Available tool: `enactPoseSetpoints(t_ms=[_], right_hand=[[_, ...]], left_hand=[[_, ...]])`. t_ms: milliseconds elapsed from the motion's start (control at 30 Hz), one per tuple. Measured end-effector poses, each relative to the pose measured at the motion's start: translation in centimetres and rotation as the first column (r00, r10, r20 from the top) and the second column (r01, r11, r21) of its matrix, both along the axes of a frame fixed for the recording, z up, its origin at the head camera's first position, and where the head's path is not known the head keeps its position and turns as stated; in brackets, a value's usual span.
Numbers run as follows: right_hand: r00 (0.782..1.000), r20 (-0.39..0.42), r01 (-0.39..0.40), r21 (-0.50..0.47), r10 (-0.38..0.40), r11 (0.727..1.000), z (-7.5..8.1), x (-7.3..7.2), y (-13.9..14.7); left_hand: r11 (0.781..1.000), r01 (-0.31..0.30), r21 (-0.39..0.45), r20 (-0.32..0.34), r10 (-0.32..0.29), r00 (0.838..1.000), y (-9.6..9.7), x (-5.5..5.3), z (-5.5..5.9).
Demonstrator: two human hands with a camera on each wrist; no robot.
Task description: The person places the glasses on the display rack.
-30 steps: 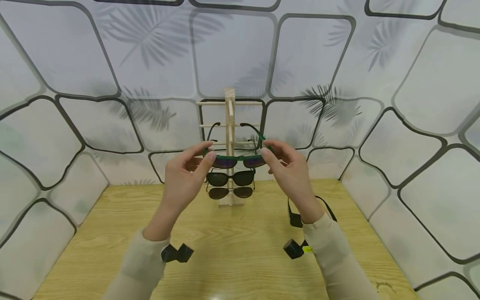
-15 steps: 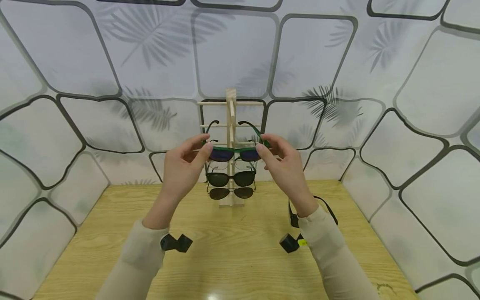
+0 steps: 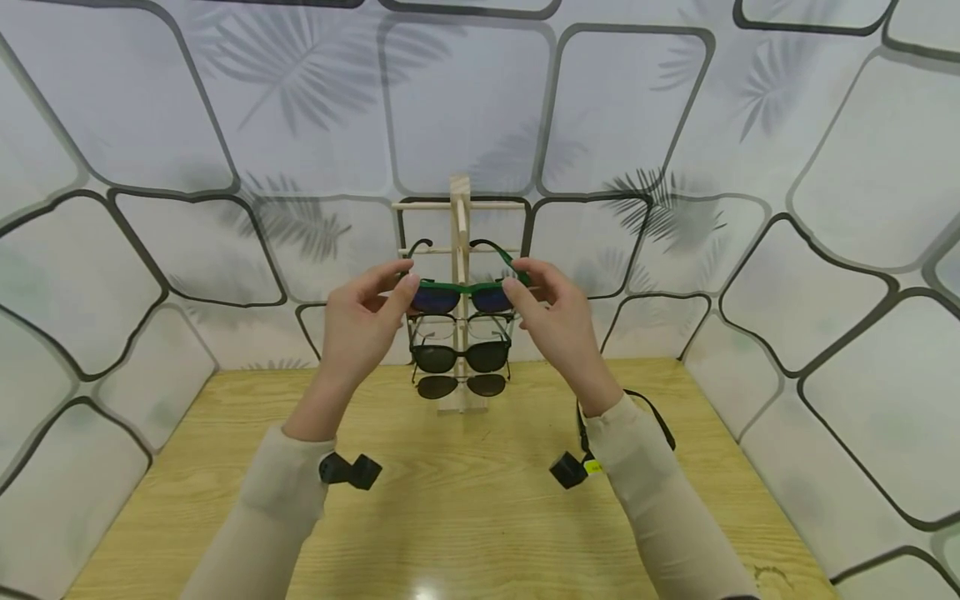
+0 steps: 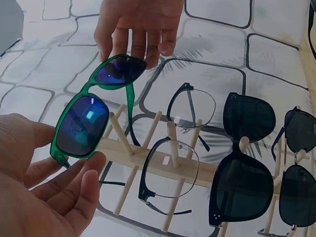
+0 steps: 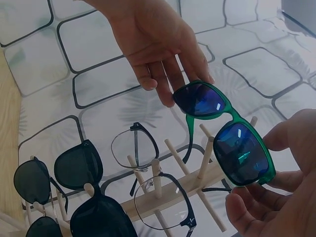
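Green-framed sunglasses with blue mirrored lenses are held between both hands, in front of a wooden glasses rack. My left hand pinches the frame at its left hinge, and my right hand pinches the right one. The temples point back toward the rack's pegs. Just below sits a pair of clear half-rim eyeglasses on the rack. Under it hang black sunglasses, and lowest are thin metal-framed sunglasses. In the right wrist view the green sunglasses show beside the upper pegs.
Bare pegs cross the top of the rack, which stands on a wood-grain table. A black strapped object lies partly behind the right forearm. Patterned walls enclose the back and sides.
Both hands have raised the green sunglasses higher along the rack and slightly left. The clear eyeglasses below have come into fuller view.
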State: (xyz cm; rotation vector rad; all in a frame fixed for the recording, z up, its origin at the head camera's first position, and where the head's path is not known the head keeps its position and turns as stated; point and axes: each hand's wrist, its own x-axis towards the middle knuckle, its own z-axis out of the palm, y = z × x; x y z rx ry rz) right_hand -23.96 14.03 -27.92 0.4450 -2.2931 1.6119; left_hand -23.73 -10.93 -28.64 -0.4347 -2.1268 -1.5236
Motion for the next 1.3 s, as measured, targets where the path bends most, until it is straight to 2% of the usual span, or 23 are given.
enactPoseSetpoints(t_ms=[533,733,900,1300], right_hand=[[1.0,-0.017,0.009,0.024,-0.008,1.0,0.2,-1.6,-0.5],[1.0,0.009,0.002,0.025,-0.002,1.0,0.2,-2.1,-0.5],[0.999,0.033,0.0,0.013,0.0,1.0,0.1,-2.5,-0.5],[1.0,0.029,-0.006,0.004,0.006,1.0,-0.2,-3.0,-0.6]], left_hand=[[0.998,0.047,-0.031,0.114,-0.043,0.993,-0.7,-1.8,1.3],[0.998,0.054,-0.036,0.16,-0.047,0.986,-0.7,-2.2,1.3],[0.998,0.052,-0.039,0.164,-0.045,0.985,-0.6,-2.6,1.1],[0.997,0.057,-0.051,0.166,-0.048,0.985,-0.7,-3.3,1.0]])
